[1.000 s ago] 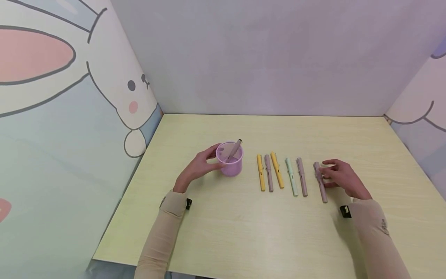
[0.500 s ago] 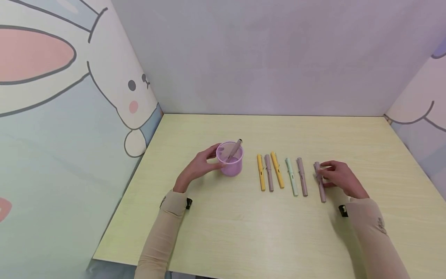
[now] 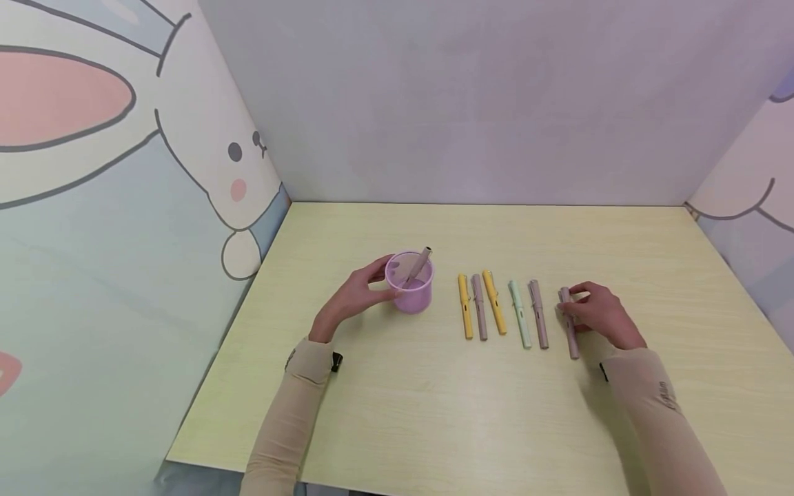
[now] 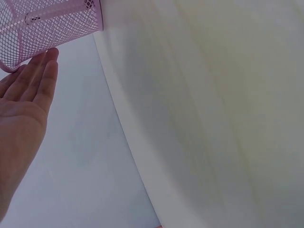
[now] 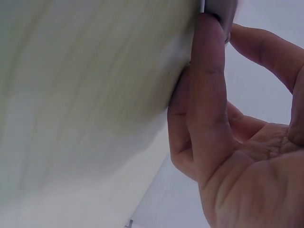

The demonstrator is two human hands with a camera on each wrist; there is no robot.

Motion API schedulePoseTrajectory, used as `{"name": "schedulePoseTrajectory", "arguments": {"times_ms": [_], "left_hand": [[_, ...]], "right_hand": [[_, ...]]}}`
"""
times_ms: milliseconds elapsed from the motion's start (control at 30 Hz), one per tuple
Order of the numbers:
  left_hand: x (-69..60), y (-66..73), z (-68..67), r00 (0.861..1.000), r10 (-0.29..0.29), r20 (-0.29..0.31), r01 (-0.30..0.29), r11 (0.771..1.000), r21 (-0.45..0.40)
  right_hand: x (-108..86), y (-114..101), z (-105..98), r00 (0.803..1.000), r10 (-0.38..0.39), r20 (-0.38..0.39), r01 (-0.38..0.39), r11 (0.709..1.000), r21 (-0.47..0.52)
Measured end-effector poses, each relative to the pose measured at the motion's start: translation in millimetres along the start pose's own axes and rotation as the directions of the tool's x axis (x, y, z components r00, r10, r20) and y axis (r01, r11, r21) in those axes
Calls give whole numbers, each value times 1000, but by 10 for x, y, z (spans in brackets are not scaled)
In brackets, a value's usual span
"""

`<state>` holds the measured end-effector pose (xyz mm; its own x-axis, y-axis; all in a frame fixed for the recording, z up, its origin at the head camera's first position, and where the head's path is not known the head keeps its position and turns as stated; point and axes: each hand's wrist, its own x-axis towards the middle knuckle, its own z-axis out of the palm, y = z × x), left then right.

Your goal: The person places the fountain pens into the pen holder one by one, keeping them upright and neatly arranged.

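A pinkish-purple mesh cup (image 3: 413, 301) stands upright with one greyish-purple pen (image 3: 418, 267) leaning inside it. My left hand (image 3: 360, 295) holds the cup's left side, its thumb in front and fingers behind. In the left wrist view, the fingers of that hand (image 4: 26, 109) lie against the mesh (image 4: 52, 28). At the right end of a row of pens, my right hand (image 3: 603, 315) pinches a greyish-purple pen (image 3: 571, 339) that lies on the table. Seen from the right wrist, thumb and fingers of the hand (image 5: 213, 128) meet at the pen's end (image 5: 223, 10).
Between cup and right hand lie several pens: yellow (image 3: 465, 310), purple (image 3: 479, 310), yellow (image 3: 494, 303), mint green (image 3: 519, 317) and purple (image 3: 538, 317). The pale wooden table (image 3: 434, 406) has walls behind and at both sides.
My right hand has moved slightly left over the rightmost pen, its thumb and fingers now closed on it. That pen has shifted slightly left. The left hand and cup have stayed still.
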<state>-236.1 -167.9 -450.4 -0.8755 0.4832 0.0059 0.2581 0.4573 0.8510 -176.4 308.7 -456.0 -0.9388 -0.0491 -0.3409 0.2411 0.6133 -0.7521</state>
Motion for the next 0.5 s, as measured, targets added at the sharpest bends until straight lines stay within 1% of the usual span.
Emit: {"name": "schedulePoseTrajectory", "arguments": {"times_ms": [133, 267, 367, 500], "left_hand": [[-5, 5, 0, 1000, 3, -1, -3, 1000, 4], [-9, 5, 0, 1000, 7, -3, -7, 1000, 4], [-9, 1, 0, 1000, 7, -4, -7, 1000, 4], [-8, -9, 1, 1000, 7, -2, -7, 1000, -2]], "right_hand": [[18, -25, 9, 1000, 24, -12, -25, 998, -63], [35, -35, 7, 999, 29, -14, -30, 996, -85], [42, -30, -4, 1000, 26, -9, -27, 997, -75], [37, 6, -16, 1000, 22, 0, -22, 999, -30]]}}
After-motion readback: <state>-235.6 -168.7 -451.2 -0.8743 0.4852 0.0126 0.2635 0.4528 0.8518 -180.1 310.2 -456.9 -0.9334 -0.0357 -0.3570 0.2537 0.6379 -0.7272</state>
